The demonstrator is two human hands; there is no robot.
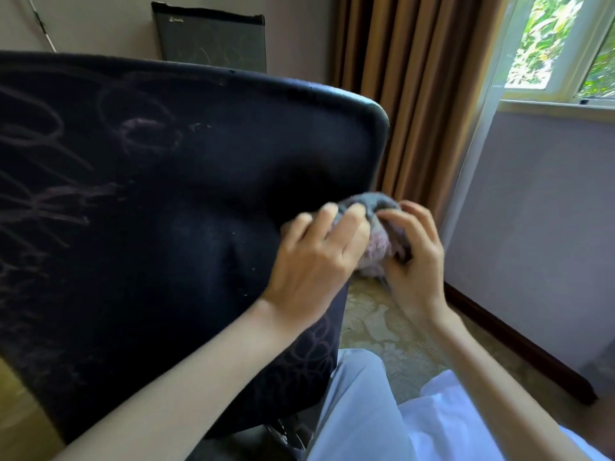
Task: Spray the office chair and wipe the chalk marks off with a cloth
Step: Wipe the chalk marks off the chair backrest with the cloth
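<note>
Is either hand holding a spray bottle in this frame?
No, the left hand and the right hand both grip the cloth at the edge of the chair back.

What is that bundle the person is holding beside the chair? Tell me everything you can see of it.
A soft, fuzzy cloth, bunched into a ball. Its top looks grey, its underside pale pink, slightly blurred. The left hand curls round one side, the right hand round the other. It is held at the right edge of the dark chair back; whether it touches the fabric is unclear.
</note>
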